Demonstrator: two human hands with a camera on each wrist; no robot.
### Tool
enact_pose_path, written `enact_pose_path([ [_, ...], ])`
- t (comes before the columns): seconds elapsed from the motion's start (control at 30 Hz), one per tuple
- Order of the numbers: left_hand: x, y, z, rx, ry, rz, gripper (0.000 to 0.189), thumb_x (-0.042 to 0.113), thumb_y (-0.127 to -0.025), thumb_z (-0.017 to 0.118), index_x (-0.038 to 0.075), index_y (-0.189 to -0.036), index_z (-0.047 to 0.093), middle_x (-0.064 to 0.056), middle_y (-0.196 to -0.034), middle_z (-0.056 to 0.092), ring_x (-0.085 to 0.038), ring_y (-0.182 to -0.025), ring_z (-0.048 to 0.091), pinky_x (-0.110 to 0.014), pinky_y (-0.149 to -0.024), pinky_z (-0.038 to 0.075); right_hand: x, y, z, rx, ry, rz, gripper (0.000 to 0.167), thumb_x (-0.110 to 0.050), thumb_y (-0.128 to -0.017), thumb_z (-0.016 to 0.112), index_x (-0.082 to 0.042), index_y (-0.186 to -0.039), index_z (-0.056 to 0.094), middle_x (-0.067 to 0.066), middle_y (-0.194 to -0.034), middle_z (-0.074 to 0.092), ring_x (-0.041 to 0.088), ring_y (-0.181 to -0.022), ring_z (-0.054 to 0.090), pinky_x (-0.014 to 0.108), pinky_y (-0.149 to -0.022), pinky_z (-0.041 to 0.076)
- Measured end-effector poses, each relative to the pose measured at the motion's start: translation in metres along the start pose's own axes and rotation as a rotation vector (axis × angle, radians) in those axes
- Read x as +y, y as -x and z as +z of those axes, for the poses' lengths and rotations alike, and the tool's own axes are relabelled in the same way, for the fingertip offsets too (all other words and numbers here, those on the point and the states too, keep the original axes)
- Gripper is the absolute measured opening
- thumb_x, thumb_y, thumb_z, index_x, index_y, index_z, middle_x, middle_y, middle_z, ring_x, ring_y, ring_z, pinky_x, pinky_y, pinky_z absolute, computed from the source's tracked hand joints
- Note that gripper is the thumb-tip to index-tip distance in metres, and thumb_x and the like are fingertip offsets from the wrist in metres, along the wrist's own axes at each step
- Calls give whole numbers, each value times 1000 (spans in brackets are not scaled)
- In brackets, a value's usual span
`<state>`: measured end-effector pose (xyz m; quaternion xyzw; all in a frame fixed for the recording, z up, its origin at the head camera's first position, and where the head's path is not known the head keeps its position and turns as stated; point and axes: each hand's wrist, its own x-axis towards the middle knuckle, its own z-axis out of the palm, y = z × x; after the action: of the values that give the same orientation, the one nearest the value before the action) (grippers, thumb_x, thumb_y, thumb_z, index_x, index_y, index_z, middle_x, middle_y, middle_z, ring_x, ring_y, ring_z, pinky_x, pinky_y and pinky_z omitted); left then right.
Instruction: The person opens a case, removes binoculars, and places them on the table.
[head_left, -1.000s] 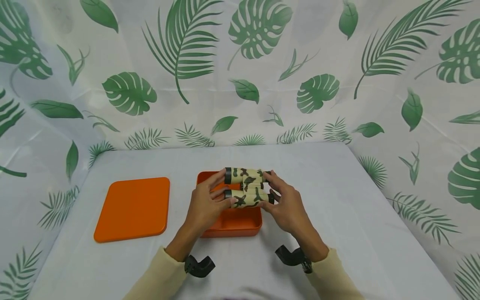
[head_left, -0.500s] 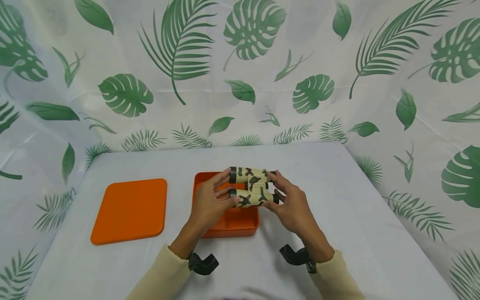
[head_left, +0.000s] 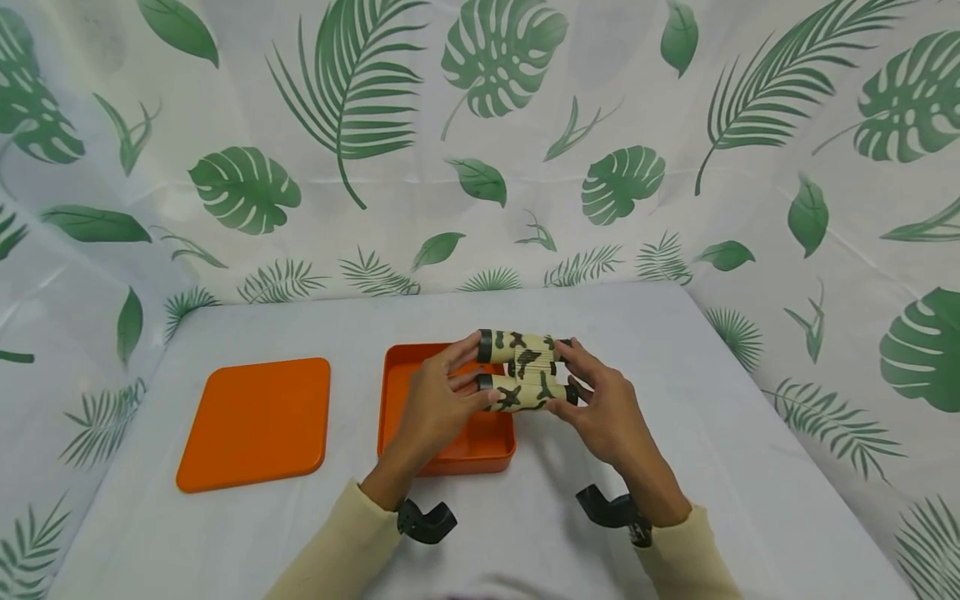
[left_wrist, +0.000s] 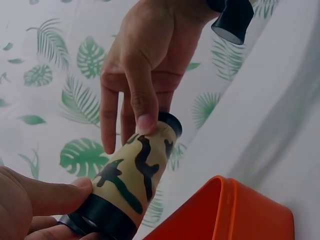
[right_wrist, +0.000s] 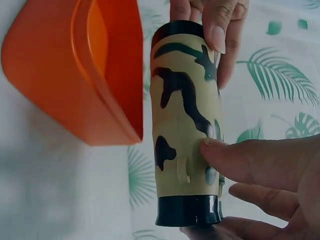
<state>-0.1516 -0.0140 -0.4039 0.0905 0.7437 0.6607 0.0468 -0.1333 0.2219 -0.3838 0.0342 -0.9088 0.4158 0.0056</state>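
Observation:
Camouflage-patterned binoculars [head_left: 534,367] with black ends are held up above the right part of an orange box [head_left: 471,446]. My left hand [head_left: 438,404] grips their left end, with the thumb on the near barrel. At the other end my right hand [head_left: 606,408] holds them between thumb and fingers. In the left wrist view the near barrel [left_wrist: 134,172] slants between both hands. The right wrist view shows the barrel [right_wrist: 185,115] close up, with the right thumb [right_wrist: 260,160] pressing its side. The box's inside is partly hidden by the left hand and the binoculars.
An orange lid [head_left: 255,425] lies flat on the white table [head_left: 637,325], left of the box. Leaf-patterned cloth [head_left: 525,167] hangs behind and along both sides of the table. Each wrist wears a black camera mount [head_left: 426,522].
Both hands have carried the binoculars a little to the right and slightly up relative to the box. The grip looks the same, and the view has shifted slightly.

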Motion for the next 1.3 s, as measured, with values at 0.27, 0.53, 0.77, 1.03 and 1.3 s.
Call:
enact_pose_path([
  [0.27,-1,-6,13,-16,10,25,81,9,-89,87,23,-160,50,-8,-159,56,-38,-133,66,-44,-102,58,6,2,-11,14,0,8,84,4,-88,82,-14,-162,46,14,-175,29,43,-150,48,44,-110,51],
  [0.53,-2,-11,36,-17,-24,31,81,7,-90,85,19,-161,48,-7,-158,58,-33,-141,61,-42,-105,57,19,6,-22,35,16,19,84,6,-88,82,-12,-162,46,17,-174,30,45,-149,49,42,-108,51],
  [0.77,-5,-12,50,-24,-51,39,82,4,-90,84,16,-162,46,-5,-162,53,-23,-148,54,-44,-106,56,30,9,-27,40,28,53,86,6,-88,81,-13,-163,45,17,-174,30,45,-148,50,40,-107,51],
  [1.03,-7,-16,60,-45,-49,40,82,2,-90,83,11,-162,44,-9,-163,49,-26,-149,52,-47,-111,52,37,11,-31,40,30,73,87,6,-88,82,-14,-163,44,18,-174,30,46,-147,50,39,-104,53],
  [1.3,-9,-20,78,-57,-62,58,82,0,-91,81,7,-163,42,-10,-164,48,-27,-148,52,-43,-107,54,48,11,-42,34,31,93,90,6,-86,82,-14,-164,43,18,-174,29,49,-147,49,42,-102,54],
])
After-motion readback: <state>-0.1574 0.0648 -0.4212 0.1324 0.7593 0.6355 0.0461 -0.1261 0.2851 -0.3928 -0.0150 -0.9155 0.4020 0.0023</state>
